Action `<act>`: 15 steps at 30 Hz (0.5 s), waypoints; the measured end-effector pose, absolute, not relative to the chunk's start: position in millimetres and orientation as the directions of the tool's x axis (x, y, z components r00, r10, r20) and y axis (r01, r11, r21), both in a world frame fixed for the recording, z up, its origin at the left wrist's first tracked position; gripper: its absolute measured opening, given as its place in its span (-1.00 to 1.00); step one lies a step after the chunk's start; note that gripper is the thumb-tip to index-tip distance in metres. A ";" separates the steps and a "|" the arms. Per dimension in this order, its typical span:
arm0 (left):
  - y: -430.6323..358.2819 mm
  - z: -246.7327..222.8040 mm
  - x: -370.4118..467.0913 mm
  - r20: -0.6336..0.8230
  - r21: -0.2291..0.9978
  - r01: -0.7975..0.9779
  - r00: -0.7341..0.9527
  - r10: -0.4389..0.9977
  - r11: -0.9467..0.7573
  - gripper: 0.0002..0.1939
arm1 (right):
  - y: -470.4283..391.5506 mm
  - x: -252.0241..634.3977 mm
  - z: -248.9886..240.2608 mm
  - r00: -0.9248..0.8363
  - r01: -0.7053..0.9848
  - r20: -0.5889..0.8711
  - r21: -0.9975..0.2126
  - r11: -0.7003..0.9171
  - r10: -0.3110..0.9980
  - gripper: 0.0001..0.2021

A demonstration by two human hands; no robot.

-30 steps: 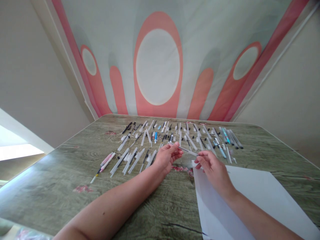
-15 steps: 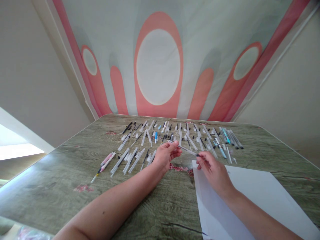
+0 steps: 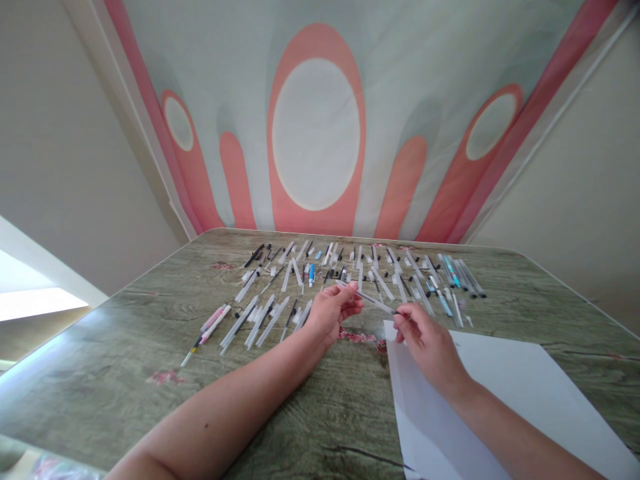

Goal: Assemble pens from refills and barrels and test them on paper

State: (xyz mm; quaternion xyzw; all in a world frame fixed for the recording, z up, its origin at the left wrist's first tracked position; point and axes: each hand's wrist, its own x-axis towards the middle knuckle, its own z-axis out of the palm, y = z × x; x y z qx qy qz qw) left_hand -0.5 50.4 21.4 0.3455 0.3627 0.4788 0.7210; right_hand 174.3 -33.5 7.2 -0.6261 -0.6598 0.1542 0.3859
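Note:
A slim clear pen (image 3: 376,303) is held slantwise above the table, between my two hands. My left hand (image 3: 334,308) pinches its far-left end with thumb and fingers. At the other end, my right hand (image 3: 419,333) closes on the pen's dark tip, and its fingers hide most of that part. Behind the hands lie rows of pen parts: clear barrels (image 3: 273,321), dark refills and small black caps. A blue pen piece (image 3: 312,275) lies among them.
White paper (image 3: 500,393) lies under my right forearm on the wood-patterned table (image 3: 280,427). Pink and white pens (image 3: 214,321) lie at the left, finished-looking clear pens with black ends (image 3: 470,280) at the right. A patterned wall covering (image 3: 317,220) rises behind the table's far edge.
Both hands keep their hold on the pen. The right hand's fingers have shifted very slightly at the dark end; the parts on the table look unmoved.

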 end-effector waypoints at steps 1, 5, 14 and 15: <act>50.4 21.2 -0.4 -0.191 0.845 -0.440 0.281 0.940 0.303 -0.76 | -33.6 174.4 7.6 0.068 0.713 0.315 -0.679 0.175 0.947 -0.80; 51.3 20.3 -0.1 -0.189 0.846 -0.440 0.281 0.941 0.301 -0.75 | -32.8 174.8 6.3 0.059 0.702 0.310 -0.689 0.182 0.949 -0.76; 51.4 20.0 0.4 -0.191 0.848 -0.433 0.288 0.938 0.305 -0.75 | -34.5 174.8 5.9 0.051 0.716 0.296 -0.676 0.171 0.954 -0.73; 51.2 20.1 0.4 -0.189 0.848 -0.434 0.289 0.939 0.304 -0.75 | -34.4 174.7 6.1 0.057 0.710 0.291 -0.685 0.166 0.955 -0.73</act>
